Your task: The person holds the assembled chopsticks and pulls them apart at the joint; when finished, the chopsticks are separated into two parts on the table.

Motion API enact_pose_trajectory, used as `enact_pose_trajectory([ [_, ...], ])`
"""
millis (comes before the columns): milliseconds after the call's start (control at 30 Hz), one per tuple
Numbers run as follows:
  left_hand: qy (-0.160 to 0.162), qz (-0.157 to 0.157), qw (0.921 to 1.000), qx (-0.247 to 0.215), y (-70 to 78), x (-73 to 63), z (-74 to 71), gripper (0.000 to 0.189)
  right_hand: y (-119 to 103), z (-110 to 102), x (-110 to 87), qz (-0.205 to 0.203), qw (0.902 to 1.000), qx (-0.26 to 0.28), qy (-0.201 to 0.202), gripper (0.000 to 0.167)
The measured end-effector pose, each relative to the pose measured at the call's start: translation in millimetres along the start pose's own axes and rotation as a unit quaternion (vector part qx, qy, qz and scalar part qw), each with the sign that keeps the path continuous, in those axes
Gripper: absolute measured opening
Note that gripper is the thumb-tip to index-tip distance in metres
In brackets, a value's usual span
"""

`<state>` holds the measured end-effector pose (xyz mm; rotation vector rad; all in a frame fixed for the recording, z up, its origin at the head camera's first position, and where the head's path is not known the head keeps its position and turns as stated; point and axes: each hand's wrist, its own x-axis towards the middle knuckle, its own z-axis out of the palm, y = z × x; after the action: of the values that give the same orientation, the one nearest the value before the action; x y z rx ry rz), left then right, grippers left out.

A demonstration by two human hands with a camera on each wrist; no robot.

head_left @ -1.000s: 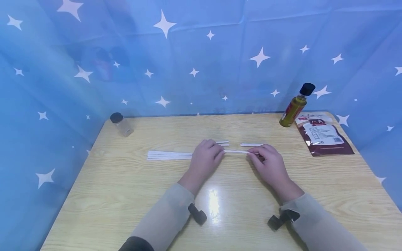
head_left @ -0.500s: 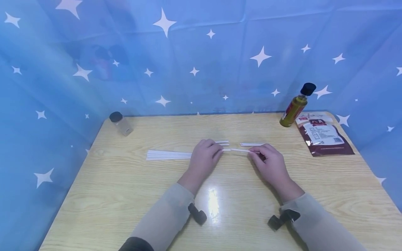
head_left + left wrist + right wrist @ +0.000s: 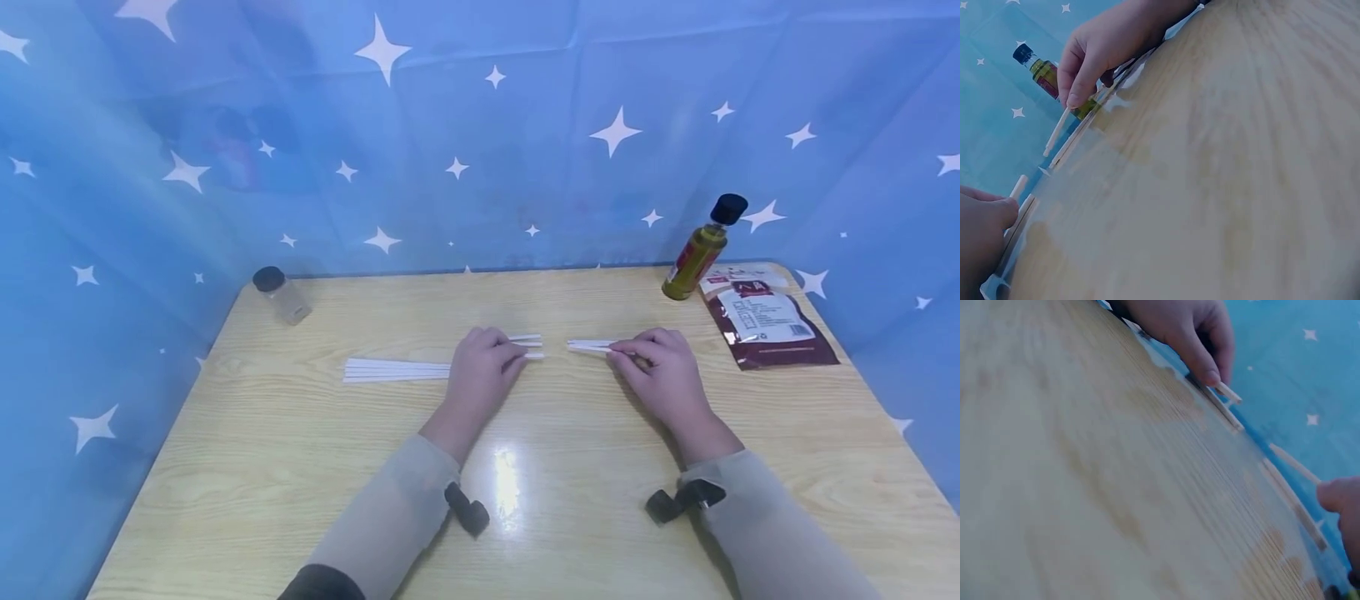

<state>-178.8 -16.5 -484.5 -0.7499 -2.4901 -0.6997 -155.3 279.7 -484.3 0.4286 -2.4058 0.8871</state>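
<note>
My left hand (image 3: 476,367) pinches a short piece of thin white stick (image 3: 534,356), whose end pokes out to the right. Behind it lie short white pieces (image 3: 531,337), partly hidden by the hand. My right hand (image 3: 663,375) pinches another short piece (image 3: 1294,462) between thumb and fingers, its free end pointing left. That piece is just above or beside short pieces (image 3: 581,341) lying on the table; the right wrist view shows it a little raised. A fan of several long white sticks (image 3: 393,369) lies left of my left hand, their right ends hidden.
A clear jar with a black lid (image 3: 282,296) stands at the back left of the wooden table (image 3: 315,467). At the back right are a green-yellow bottle with a black cap (image 3: 696,260) and a brown and white packet (image 3: 772,321). A starry blue cloth (image 3: 420,150) hangs behind.
One stick spanned both hands; half a second ago it was in two pieces. My right hand has since carried its piece slightly right and back, towards the right pieces. The left hand stayed almost still.
</note>
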Motion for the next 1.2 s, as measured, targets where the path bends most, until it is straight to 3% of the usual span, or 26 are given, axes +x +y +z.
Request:
enact_pose_trajectory([
  [267,0.005,-0.003,1.0000,0.001,-3.1,3.6,2.7,0.013,4.0,-1.8,-1.6,0.017,0.9991,-0.003,-0.038,0.011],
  [600,0.012,0.001,0.9997,0.020,-2.2,7.3,3.7,0.013,5.8,-5.1,0.0,0.028,0.9982,-0.013,-0.053,0.012],
  [1200,-0.012,-0.034,0.9993,0.014,-1.3,10.9,6.3,0.013,5.2,-3.9,1.6,0.059,0.9961,-0.026,-0.060,0.013],
])
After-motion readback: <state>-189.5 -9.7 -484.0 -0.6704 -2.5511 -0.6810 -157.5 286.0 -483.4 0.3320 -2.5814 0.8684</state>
